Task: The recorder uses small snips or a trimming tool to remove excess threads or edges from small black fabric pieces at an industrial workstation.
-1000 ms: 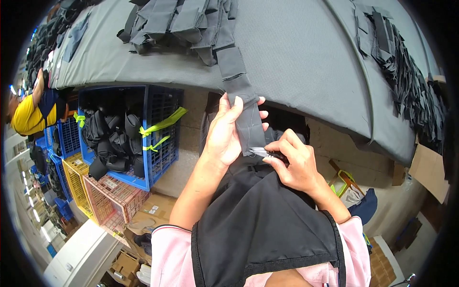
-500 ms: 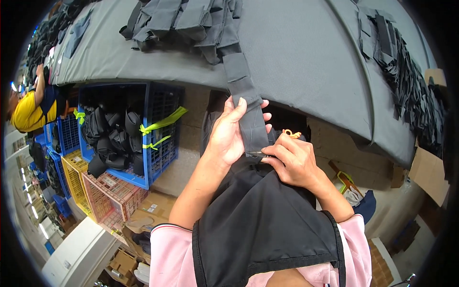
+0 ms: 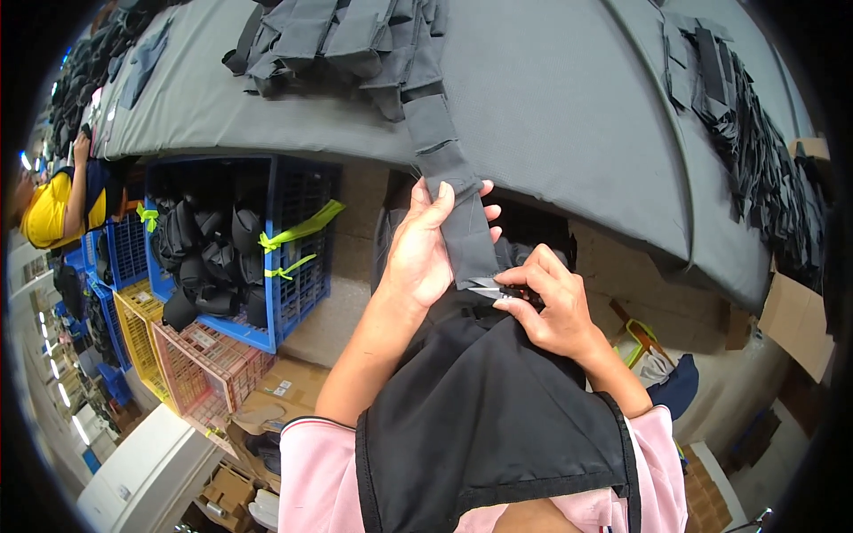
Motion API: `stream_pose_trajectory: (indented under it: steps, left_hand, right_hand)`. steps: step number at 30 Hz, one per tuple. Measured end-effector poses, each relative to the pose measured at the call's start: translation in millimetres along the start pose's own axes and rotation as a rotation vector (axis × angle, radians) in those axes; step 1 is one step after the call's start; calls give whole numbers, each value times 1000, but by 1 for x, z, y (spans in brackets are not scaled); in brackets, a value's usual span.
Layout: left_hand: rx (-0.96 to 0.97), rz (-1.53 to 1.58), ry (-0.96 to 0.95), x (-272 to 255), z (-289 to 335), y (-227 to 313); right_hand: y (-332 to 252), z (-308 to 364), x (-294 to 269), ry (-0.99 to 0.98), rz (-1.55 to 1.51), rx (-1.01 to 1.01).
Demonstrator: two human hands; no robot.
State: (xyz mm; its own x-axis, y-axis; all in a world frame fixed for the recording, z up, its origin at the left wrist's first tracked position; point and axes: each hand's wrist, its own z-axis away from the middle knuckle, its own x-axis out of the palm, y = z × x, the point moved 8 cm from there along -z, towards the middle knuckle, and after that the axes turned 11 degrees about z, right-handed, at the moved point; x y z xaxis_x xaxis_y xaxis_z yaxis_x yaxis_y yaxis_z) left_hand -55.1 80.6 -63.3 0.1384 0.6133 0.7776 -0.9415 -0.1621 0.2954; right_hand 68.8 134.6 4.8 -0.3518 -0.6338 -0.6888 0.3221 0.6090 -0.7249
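In the head view, we see a bare left hand (image 3: 422,253) and a bare right hand (image 3: 558,309) at work just off the near edge of a gray-covered tabletop (image 3: 551,107). Between them runs a dark gray fabric strip (image 3: 468,240), sloping from a heap of folded gray pieces (image 3: 351,40) on the tabletop down toward the near side. The left hand's fingers are closed around the strip, thumb on top, the other fingertips showing past its right edge. The right hand's fingers are pinched on small snips (image 3: 485,289), whose pale blades stand slightly parted at the strip's near end; we cannot tell whether they touch the fabric. Below the hands, we see a black apron (image 3: 498,426) over a pink shirt (image 3: 315,475).

To the left, we find a blue crate (image 3: 272,306) filled with black pouches (image 3: 218,253) and tied with yellow-green strips (image 3: 302,226), beside a yellow crate (image 3: 140,329) and a pink crate (image 3: 213,364). At far left, we spot a co-worker in a yellow top (image 3: 55,216). At far right, more dark fabric strips (image 3: 742,124) hang in a bunch across the tabletop.
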Motion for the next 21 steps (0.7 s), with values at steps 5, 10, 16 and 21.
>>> stream_pose_trajectory:
  steps: [5,10,16,21]
  left_hand:
    - [9,5,10,0,1,-1]
    - [47,-56,-69,4,3,7]
    - [71,-143,-91,13,1,2]
    - [53,-122,-57,2,-3,6]
  right_hand:
    - [-12,-2,1,11,76,-108]
    - [9,7,-5,-40,-261,-51]
    - [23,-32,9,-15,-365,157]
    - [-3,-25,8,-31,-277,-48]
